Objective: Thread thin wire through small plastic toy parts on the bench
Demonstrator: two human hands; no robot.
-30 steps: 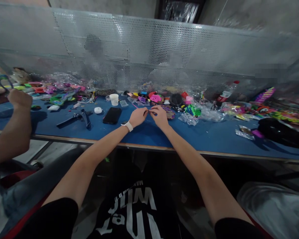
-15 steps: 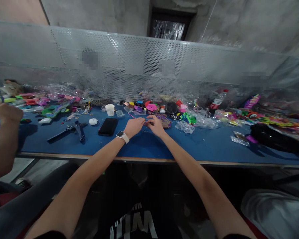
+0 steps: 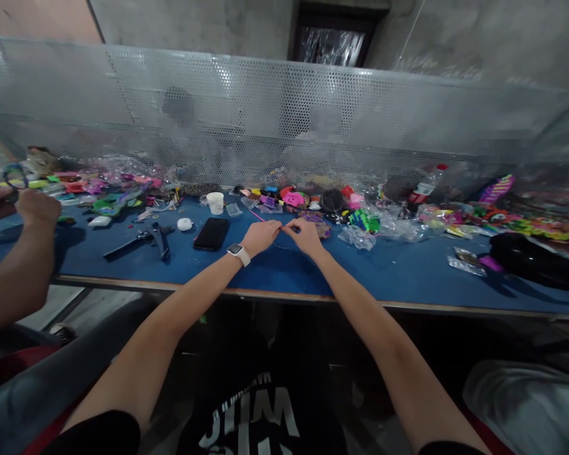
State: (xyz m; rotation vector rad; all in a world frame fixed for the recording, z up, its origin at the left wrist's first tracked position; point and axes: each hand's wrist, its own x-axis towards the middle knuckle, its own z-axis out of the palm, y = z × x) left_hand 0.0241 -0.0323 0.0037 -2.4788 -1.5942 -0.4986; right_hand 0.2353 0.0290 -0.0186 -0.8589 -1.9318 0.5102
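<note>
A bare concrete room lay behind a perforated metal screen point(image 3: 284, 114) that backed the long blue counter point(image 3: 389, 272). Bright plastic pieces in clear bags point(image 3: 313, 202) were strewn along the counter's far edge, with a black phone point(image 3: 212, 233) and a white cup point(image 3: 215, 202) to the left. At the far left another person's hand point(image 3: 38, 207) worked apart. The left hand point(image 3: 260, 235) and right hand point(image 3: 306, 234) met just above the counter, each grip pinched nearly closed on a thin cord point(image 3: 284, 232) that ran crosswise between them, equally near both; what it was exactly could not be told.
</note>
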